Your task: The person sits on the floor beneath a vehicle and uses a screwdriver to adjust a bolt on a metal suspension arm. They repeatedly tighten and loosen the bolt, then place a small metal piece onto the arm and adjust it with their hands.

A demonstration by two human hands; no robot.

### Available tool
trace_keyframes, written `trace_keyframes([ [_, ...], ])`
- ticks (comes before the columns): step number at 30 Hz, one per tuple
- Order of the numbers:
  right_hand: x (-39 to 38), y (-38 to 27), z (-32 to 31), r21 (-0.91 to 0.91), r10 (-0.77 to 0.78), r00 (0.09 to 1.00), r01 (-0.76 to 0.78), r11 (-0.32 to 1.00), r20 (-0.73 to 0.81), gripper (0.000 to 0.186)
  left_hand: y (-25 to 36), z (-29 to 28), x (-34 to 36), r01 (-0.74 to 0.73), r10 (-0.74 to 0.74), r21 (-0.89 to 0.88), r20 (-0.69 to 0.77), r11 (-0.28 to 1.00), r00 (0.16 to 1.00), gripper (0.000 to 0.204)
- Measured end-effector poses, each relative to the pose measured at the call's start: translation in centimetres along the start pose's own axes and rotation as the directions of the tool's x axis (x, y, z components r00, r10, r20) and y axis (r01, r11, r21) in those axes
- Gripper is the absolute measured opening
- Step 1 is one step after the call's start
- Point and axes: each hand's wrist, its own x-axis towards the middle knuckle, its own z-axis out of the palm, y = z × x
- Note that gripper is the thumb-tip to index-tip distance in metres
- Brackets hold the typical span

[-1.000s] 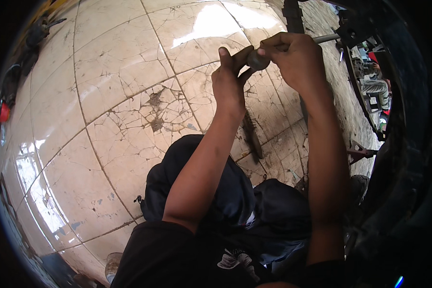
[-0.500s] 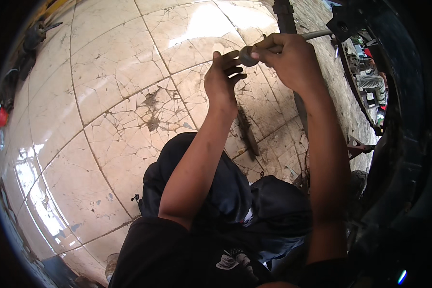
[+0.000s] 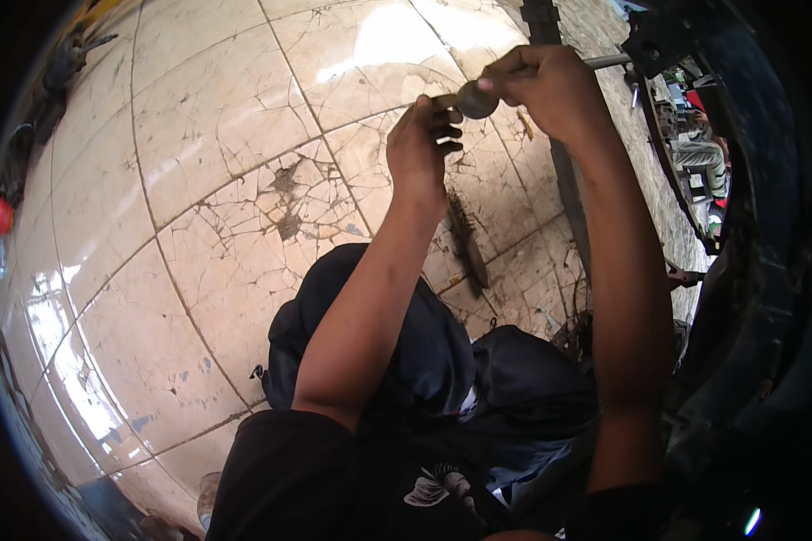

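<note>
Near the upper middle, a dark round metal part [image 3: 475, 101] is pinched by the thumb and fingers of my right hand [image 3: 555, 97]. Just to its left, my left hand [image 3: 419, 144] has its fingers apart and loosely curled, the uppermost reaching to the part's edge; whether it touches is unclear. A steel rod [image 3: 609, 61] runs behind my right hand into a dark bracket [image 3: 654, 45] at upper right. A dark brush-like tool [image 3: 469, 252] lies on the cracked tiles beneath my left wrist.
The tiled floor [image 3: 198, 270] surrounds my bent legs. Dark metal parts [image 3: 59, 86] and a red object [image 3: 3, 215] line the far left. A dark metal bar [image 3: 541, 36] runs vertically behind my right hand. A person in grey trousers [image 3: 695, 153] sits beyond the dark metalwork at right.
My right hand has risen a little with its pinch still on the round part. My left hand has shifted left from where it was a second ago, its fingers loosened from around the part.
</note>
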Motion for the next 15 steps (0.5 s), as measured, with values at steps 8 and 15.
trace_keyframes([
  [8,-1.4,-1.1,0.2,-0.025,0.070,0.997,-0.070,0.997,0.013,0.031,0.3,-0.5,0.0,0.005,-0.004,0.010,-0.048,1.000,0.999,0.035],
  [15,-0.5,-1.1,0.1,-0.023,0.092,0.995,-0.091,0.996,0.045,0.031,0.4,-0.7,0.3,-0.021,0.021,-0.002,-0.041,1.000,0.999,0.035],
])
